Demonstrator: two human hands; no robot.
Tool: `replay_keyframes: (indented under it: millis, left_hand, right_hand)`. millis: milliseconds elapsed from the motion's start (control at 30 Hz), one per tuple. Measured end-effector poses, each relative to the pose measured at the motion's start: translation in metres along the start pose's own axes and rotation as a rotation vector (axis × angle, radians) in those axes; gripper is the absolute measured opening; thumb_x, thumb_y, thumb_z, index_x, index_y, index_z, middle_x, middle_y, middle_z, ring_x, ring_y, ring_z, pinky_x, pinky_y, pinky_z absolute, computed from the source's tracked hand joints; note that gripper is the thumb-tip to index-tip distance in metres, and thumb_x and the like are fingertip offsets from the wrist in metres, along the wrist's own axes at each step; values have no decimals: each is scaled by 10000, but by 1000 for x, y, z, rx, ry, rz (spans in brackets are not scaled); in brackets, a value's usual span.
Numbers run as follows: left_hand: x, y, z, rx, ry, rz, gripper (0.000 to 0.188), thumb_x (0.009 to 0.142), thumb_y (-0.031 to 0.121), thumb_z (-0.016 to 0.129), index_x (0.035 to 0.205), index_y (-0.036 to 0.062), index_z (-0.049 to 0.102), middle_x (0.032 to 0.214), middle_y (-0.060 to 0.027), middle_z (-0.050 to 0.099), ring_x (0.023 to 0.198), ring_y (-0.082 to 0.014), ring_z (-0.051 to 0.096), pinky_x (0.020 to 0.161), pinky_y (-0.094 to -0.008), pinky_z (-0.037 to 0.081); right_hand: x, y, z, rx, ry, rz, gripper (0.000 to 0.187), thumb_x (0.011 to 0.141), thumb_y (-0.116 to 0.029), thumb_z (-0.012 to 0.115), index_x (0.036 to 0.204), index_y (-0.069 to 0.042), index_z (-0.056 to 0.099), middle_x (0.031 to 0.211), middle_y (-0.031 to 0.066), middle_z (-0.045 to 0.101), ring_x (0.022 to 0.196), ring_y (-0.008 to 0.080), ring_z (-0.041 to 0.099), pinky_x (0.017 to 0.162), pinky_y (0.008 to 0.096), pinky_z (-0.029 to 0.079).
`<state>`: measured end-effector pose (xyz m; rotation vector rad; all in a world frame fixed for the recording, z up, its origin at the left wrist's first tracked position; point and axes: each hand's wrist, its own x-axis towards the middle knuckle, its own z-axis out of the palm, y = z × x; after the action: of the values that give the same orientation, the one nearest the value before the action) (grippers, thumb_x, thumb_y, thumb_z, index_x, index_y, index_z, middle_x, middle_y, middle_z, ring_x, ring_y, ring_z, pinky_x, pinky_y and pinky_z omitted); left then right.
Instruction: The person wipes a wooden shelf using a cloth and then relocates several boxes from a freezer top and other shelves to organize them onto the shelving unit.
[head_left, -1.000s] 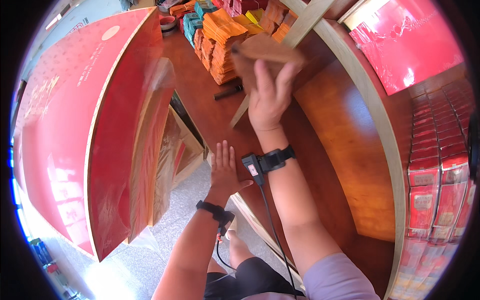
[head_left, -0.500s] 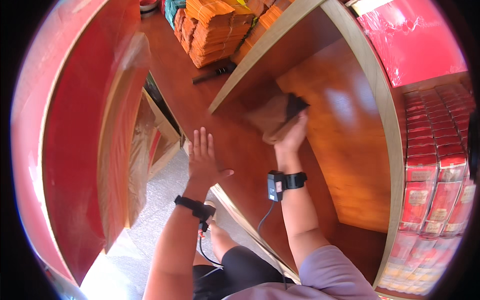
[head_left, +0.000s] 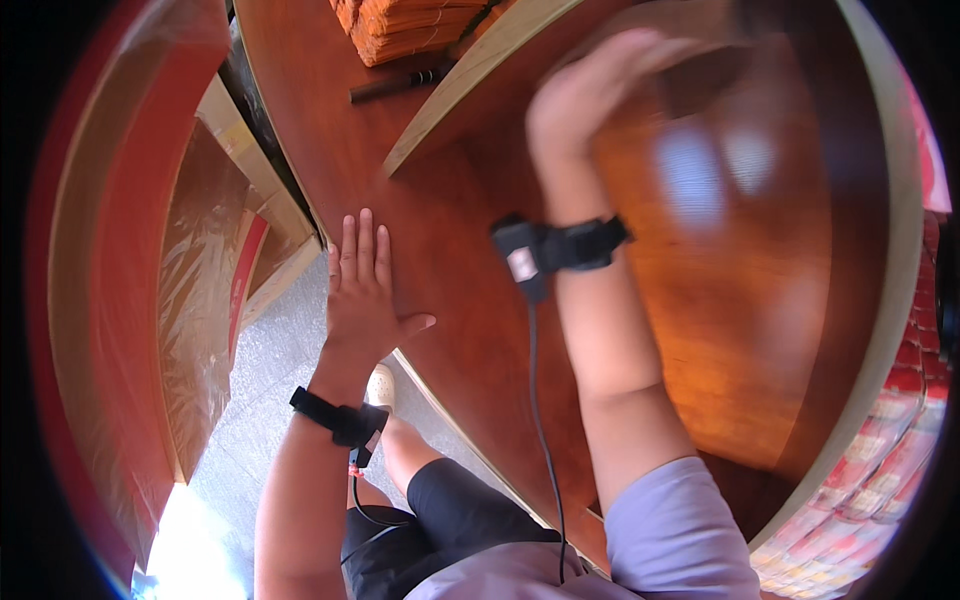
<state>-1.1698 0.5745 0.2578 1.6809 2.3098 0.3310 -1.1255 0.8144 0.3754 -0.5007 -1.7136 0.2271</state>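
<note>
My left hand (head_left: 362,300) lies flat with fingers spread on the reddish-brown wooden shelf board (head_left: 440,290), near its pale front edge. My right hand (head_left: 590,95), smeared by motion, is deep inside the open compartment. Its fingers are closed on a brown cloth (head_left: 705,78), which is blurred and lies against the glossy orange-brown wooden panel (head_left: 720,330). Part of the cloth blends into the panel's dark upper area. Black straps with small boxes sit on both wrists, and a cable (head_left: 538,400) hangs from the right one.
A pale-edged upright divider (head_left: 470,80) stands left of my right hand. Beyond it are a dark rod-like tool (head_left: 395,88) and stacked orange bundles (head_left: 410,28). Plastic-wrapped cardboard (head_left: 205,270) leans at the left. Red packets (head_left: 850,500) are stacked beyond the right-hand panel edge.
My right hand has swept up and farther into the compartment with the cloth. My left hand stays flat on the board. The whole view has shifted.
</note>
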Motion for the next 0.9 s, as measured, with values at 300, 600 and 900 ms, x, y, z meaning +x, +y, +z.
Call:
replay_keyframes:
  millis: [300,600,900]
  left_hand:
    - [13,-3,11,-18,-26,-27,1258,570,625,751,1455,-73,194,1554,-226,115,1449,-378,83,1143,-524,153]
    - [17,4,18,-45,34,7,1242,574,611,754,1457,-63,199,1550,-232,122,1446,-387,92,1136,-532,164]
    - [17,18,20,7,26,7,1256,574,632,737,1457,-69,184,1549,-244,106,1447,-392,80,1135,-535,155]
  right_hand:
    - [14,99,-4,295,310,364,727,1012,-491,182,1486,15,-38,1570,163,-111,1460,245,-56,1178,355,1]
    - [-50,64,16,839,460,1669,600,953,-605,341,1321,-149,469,1340,-19,505,1116,145,506,923,335,458]
    - [-56,55,10,-81,-30,-419,601,936,-375,518,1470,-324,246,1554,239,-39,1365,579,37,1057,677,151]
